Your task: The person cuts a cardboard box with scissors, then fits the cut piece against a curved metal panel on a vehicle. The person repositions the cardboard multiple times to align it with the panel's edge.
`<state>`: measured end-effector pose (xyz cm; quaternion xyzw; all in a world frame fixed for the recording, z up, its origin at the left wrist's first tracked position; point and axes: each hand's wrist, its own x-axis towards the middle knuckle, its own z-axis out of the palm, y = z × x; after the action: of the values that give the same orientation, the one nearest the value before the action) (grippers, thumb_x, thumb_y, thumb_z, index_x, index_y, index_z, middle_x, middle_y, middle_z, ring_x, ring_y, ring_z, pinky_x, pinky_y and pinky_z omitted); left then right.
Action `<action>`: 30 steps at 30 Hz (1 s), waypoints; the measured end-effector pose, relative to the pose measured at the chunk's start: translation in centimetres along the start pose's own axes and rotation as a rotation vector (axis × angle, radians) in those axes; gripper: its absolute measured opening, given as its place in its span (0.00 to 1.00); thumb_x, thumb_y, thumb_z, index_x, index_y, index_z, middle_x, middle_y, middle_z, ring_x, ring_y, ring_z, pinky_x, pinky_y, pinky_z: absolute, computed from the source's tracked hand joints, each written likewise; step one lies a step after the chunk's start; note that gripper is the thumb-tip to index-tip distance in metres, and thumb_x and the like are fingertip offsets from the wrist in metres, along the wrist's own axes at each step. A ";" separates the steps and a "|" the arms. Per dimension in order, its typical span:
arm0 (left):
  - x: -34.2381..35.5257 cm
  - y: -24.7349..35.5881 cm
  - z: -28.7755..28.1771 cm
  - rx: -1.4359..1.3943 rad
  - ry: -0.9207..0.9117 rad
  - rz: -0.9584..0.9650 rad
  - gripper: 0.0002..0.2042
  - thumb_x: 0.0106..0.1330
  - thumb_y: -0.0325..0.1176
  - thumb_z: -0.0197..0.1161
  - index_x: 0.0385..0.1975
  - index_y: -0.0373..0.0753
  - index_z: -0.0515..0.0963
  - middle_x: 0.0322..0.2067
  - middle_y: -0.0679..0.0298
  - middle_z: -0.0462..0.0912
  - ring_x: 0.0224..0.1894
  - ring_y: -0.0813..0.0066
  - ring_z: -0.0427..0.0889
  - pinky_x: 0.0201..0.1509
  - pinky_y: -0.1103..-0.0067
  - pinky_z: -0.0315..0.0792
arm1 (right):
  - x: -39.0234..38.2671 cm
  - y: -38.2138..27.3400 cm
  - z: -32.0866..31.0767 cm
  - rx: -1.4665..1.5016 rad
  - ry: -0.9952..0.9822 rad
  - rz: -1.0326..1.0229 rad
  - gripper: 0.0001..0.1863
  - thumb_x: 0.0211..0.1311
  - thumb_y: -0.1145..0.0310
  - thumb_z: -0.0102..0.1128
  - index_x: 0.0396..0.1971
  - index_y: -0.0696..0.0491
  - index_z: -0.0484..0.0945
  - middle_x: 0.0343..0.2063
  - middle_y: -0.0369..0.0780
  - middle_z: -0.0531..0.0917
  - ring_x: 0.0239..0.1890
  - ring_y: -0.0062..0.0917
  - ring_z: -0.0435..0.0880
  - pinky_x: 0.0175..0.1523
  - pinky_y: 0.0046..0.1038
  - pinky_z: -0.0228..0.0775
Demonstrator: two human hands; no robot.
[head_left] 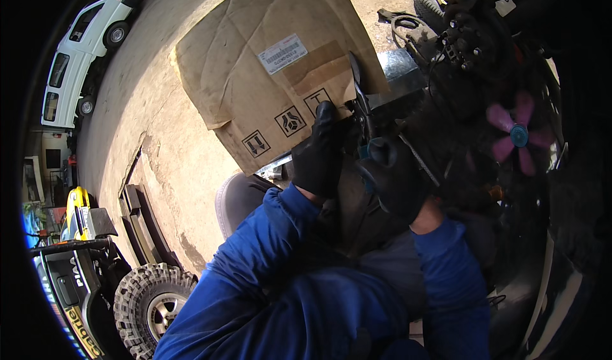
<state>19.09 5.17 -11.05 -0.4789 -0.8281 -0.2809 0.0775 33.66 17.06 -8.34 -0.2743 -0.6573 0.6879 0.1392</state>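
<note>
Cardboard [255,86]: lay ahead-left of the right hand [398,172]; the left hand [317,156] was nearer.
Shears [364,108]: overlapped its right side, long axis pointing ahead.
Hands: left pinched its near edge, thumb uppermost; right curled round the shears' handles [364,150].
Concrete [127,150]: stretched left of it.
Van [86,44]: stood far left.
Fan [519,136]: sat right of it.

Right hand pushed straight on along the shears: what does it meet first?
Most likely the cardboard. The shears in the right hand point up the picture, and a blade overlaps the sheet near its lower right corner. Exact depth is unclear.
</note>
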 end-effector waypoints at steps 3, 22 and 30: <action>-0.3 0.0 0.3 -0.142 -0.003 -0.115 0.34 0.69 0.18 0.63 0.78 0.39 0.68 0.52 0.53 0.92 0.52 0.53 0.93 0.57 0.66 0.85 | 0.1 0.2 0.2 -0.042 0.020 -0.017 0.14 0.70 0.74 0.71 0.51 0.58 0.78 0.33 0.33 0.81 0.31 0.14 0.77 0.36 0.23 0.72; -1.6 0.0 1.0 -0.165 -0.056 -0.055 0.32 0.71 0.18 0.64 0.77 0.37 0.69 0.53 0.50 0.91 0.51 0.52 0.93 0.54 0.67 0.86 | 1.4 0.8 0.0 0.041 0.021 -0.017 0.06 0.69 0.75 0.68 0.36 0.57 0.78 0.23 0.32 0.79 0.24 0.15 0.78 0.31 0.24 0.71; -1.6 0.3 0.6 -0.292 -0.061 -0.083 0.32 0.68 0.17 0.62 0.74 0.42 0.76 0.58 0.51 0.89 0.51 0.50 0.93 0.55 0.65 0.86 | 2.3 1.5 -0.5 0.102 -0.001 0.043 0.07 0.72 0.73 0.69 0.35 0.56 0.78 0.22 0.33 0.79 0.23 0.15 0.78 0.31 0.24 0.71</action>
<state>20.29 4.47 -12.07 -0.4590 -0.7994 -0.3865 -0.0301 32.36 18.63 -10.23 -0.2806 -0.6154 0.7236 0.1378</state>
